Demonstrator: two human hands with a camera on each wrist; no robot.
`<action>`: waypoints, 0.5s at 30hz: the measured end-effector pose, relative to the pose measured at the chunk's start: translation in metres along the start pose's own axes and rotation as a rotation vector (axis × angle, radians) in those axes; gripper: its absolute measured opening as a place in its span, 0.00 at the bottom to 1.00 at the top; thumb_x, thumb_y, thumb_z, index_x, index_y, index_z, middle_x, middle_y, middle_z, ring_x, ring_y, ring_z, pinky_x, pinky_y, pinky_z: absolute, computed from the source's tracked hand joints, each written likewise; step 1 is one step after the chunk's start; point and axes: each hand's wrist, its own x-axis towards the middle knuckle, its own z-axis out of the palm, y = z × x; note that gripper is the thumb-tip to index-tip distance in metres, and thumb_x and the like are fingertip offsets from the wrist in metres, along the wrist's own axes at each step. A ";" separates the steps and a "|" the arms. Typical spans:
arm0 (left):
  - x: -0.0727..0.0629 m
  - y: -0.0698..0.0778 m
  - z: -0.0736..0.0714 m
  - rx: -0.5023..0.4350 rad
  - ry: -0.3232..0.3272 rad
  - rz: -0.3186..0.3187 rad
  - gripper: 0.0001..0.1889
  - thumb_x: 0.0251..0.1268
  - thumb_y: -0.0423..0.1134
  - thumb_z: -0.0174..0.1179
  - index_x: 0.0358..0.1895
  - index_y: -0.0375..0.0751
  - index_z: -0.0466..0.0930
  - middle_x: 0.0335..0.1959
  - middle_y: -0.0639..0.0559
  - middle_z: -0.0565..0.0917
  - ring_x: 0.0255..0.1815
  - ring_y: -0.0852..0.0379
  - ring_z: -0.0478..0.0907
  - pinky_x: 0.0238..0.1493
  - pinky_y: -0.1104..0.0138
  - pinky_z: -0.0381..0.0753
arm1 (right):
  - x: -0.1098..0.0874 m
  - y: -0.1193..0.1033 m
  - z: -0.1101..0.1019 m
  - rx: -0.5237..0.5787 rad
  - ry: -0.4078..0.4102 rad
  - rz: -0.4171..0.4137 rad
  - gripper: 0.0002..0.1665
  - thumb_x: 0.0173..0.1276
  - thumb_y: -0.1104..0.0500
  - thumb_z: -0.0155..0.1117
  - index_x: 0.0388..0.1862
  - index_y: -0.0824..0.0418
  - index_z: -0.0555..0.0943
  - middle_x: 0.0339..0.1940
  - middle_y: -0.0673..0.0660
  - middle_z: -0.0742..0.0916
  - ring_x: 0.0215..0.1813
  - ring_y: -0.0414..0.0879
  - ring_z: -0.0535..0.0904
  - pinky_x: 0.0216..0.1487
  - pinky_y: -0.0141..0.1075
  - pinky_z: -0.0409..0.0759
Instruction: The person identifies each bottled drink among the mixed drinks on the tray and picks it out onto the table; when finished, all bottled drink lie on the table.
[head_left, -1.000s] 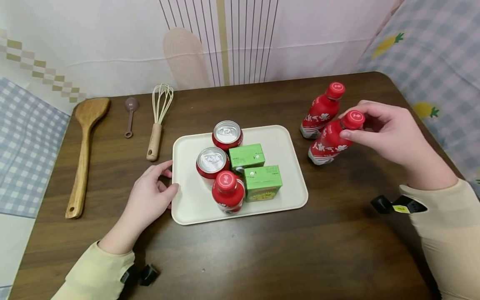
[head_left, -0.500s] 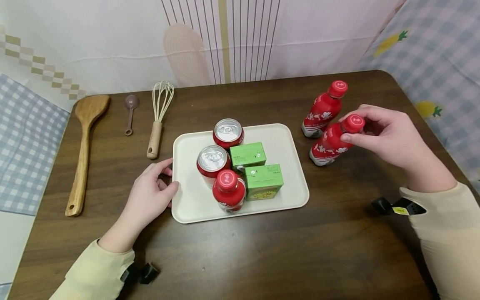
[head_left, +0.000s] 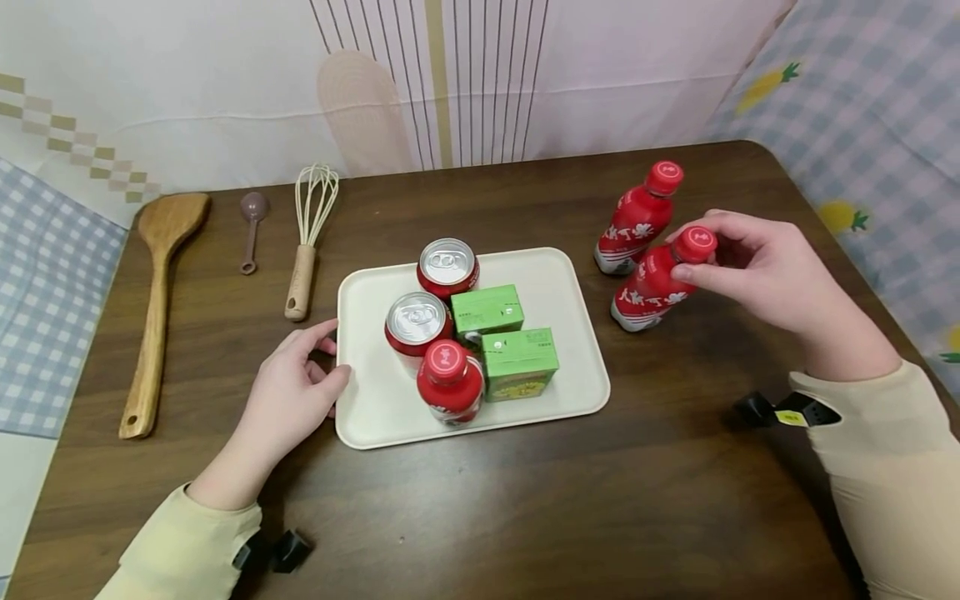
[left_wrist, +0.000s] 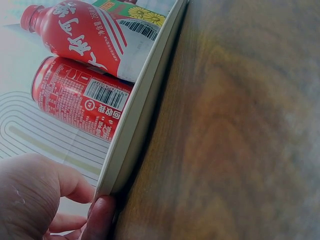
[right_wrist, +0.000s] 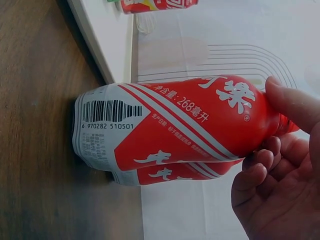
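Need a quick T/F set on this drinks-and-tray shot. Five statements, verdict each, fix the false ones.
1. The right hand holds a red bottle by its upper part. True.
2. Three cans stand on the tray. False: two cans stand on the tray.
3. The left hand touches the tray at its left edge. True.
4. The wooden spatula lies on the tray. False: it lies on the table, left of the whisk in the head view.
5. Both boxes on the tray have green tops. True.
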 end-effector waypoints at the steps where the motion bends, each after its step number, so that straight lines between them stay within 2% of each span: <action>1: 0.000 0.000 0.000 0.001 0.001 0.001 0.30 0.66 0.29 0.59 0.73 0.35 0.71 0.50 0.40 0.76 0.21 0.58 0.79 0.19 0.65 0.85 | 0.000 0.000 0.000 -0.004 -0.002 0.000 0.18 0.60 0.71 0.76 0.50 0.62 0.86 0.39 0.48 0.86 0.35 0.41 0.77 0.33 0.23 0.77; 8: -0.004 -0.006 -0.002 0.003 0.009 -0.008 0.30 0.66 0.30 0.59 0.73 0.36 0.71 0.51 0.40 0.77 0.21 0.60 0.78 0.19 0.66 0.85 | 0.004 0.001 0.003 -0.004 -0.049 -0.022 0.21 0.60 0.72 0.76 0.52 0.63 0.86 0.42 0.50 0.86 0.37 0.41 0.78 0.34 0.23 0.78; 10: -0.006 -0.008 -0.002 0.007 0.011 -0.013 0.30 0.66 0.30 0.60 0.73 0.37 0.71 0.51 0.41 0.77 0.21 0.60 0.78 0.19 0.66 0.85 | 0.004 0.000 0.005 0.002 -0.049 0.000 0.24 0.59 0.72 0.76 0.56 0.61 0.85 0.38 0.50 0.84 0.35 0.41 0.75 0.32 0.24 0.75; 12: -0.005 -0.009 -0.001 0.007 0.007 -0.017 0.30 0.66 0.31 0.59 0.73 0.37 0.71 0.51 0.41 0.76 0.21 0.60 0.78 0.19 0.66 0.85 | 0.001 -0.004 0.005 -0.015 -0.011 -0.019 0.30 0.57 0.73 0.76 0.60 0.62 0.82 0.34 0.50 0.80 0.33 0.41 0.72 0.29 0.25 0.71; 15: -0.002 -0.008 0.000 0.009 0.001 -0.011 0.30 0.67 0.32 0.59 0.74 0.38 0.70 0.51 0.42 0.76 0.21 0.58 0.78 0.20 0.66 0.85 | -0.009 -0.023 0.004 -0.012 0.135 -0.101 0.37 0.54 0.78 0.74 0.65 0.67 0.79 0.30 0.48 0.74 0.31 0.40 0.67 0.28 0.26 0.65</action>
